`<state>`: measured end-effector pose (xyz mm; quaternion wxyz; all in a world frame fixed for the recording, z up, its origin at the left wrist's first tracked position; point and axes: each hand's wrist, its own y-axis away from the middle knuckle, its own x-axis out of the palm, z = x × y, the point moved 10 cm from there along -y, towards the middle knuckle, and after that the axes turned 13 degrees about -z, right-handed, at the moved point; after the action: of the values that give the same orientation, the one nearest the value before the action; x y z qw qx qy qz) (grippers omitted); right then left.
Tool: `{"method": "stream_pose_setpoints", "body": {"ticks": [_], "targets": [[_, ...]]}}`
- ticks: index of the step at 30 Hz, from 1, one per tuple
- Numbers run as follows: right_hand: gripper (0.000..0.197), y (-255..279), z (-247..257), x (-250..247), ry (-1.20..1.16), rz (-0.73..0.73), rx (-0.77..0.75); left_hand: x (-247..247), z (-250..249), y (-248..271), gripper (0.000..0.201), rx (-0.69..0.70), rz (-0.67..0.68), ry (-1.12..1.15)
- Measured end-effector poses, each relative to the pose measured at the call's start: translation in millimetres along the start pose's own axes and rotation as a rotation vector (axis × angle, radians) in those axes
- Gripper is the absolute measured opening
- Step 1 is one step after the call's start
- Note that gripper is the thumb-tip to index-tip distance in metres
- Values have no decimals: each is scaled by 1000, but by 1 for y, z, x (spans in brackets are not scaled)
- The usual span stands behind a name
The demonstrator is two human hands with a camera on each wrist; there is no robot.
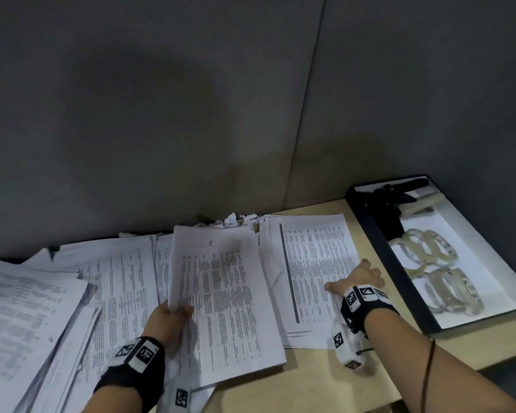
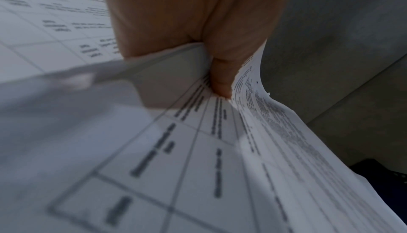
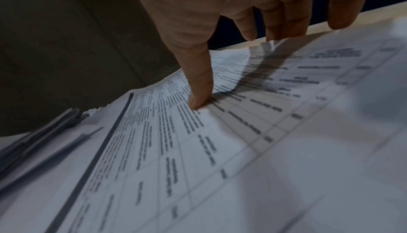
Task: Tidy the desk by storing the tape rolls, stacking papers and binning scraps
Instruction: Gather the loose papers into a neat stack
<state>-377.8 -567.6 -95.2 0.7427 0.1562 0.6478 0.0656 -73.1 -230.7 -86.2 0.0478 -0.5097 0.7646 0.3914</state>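
Note:
My left hand (image 1: 179,310) grips the near edge of a bundle of printed sheets (image 1: 221,287), thumb on top, and the bundle curls up off the desk. In the left wrist view that thumb (image 2: 220,83) pinches the bundle (image 2: 198,167). My right hand (image 1: 352,275) lies spread on a stack of papers (image 1: 316,257) to the right. Its thumb (image 3: 198,100) presses on the top sheet (image 3: 198,167) and its fingers (image 3: 275,27) reach the stack's right edge. Several clear tape rolls (image 1: 423,248) stand in a black tray (image 1: 382,242). Crumpled scraps (image 1: 233,219) sit at the back.
More loose printed sheets (image 1: 27,308) spread over the desk's left side, some overhanging the front. A black tool (image 1: 390,204) lies at the tray's far end. Grey wall panels close off the back and right. Bare wooden desk (image 1: 310,383) shows in front of the stacks.

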Motion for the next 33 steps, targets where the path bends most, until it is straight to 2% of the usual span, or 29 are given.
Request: {"method": "stream_pose_setpoints", "body": {"ticks": [2,8,10,14,18,21,24,28,31,33], "targets": [[115,-4,2,3,0,1,13,0,1,0,16,13,-20,-7],[83,0,2,7,-161,79,155,0,5,-3,19,-15,-27,14],[79,2,2,3,-109,44,141,0,5,-3,19,-6,-29,1],[93,14,8,1,-105,-20,119,-1,1,1,16,15,-45,-10],[92,26,18,12,-184,22,133,-2,-2,5,14,37,-47,-19],[81,25,20,20,-289,45,139,-2,-4,6,12,53,-58,-22],[68,21,24,25,-334,75,77,-3,-1,3,12,32,-63,-23],[41,15,16,15,-330,43,64,0,6,-5,16,4,-39,3],[34,17,8,-2,-410,44,35,-1,7,-6,9,3,-49,21],[37,17,3,-21,-404,-8,-1,0,9,-10,10,10,-53,21]]}}
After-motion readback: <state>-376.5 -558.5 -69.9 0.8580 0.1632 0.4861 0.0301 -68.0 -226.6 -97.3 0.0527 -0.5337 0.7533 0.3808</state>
